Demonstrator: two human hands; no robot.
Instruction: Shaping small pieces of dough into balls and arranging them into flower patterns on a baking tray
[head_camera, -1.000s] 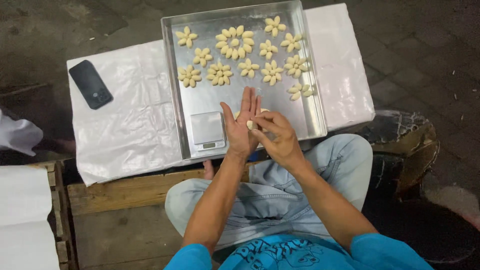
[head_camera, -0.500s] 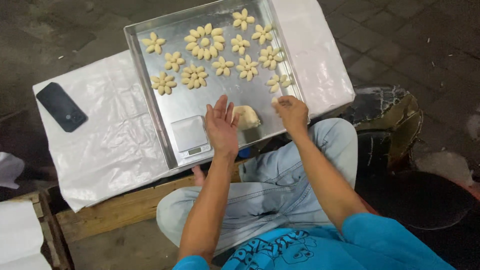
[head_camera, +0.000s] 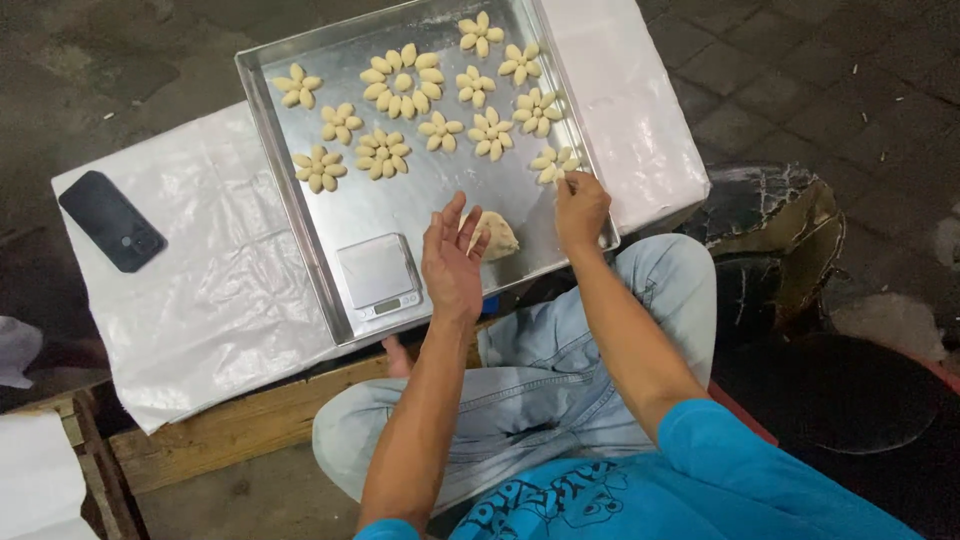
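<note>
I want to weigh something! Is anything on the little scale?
Empty. The small scale on the metal tray shows a bare silver top; the dough lump lies beside it.

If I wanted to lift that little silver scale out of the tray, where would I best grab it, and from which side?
Probably by its two long side edges, pinched from above. The scale lies flat and thin on the tray, so there is no handle. Its near edge sits close against the tray's rim, leaving little room there. Its left and right sides look free; the left hand hovers just right of it.

Low wooden bench (head_camera: 230, 430), white plastic sheet (head_camera: 210, 290) over it, steel tray (head_camera: 300, 200), black phone (head_camera: 112, 221)
</note>
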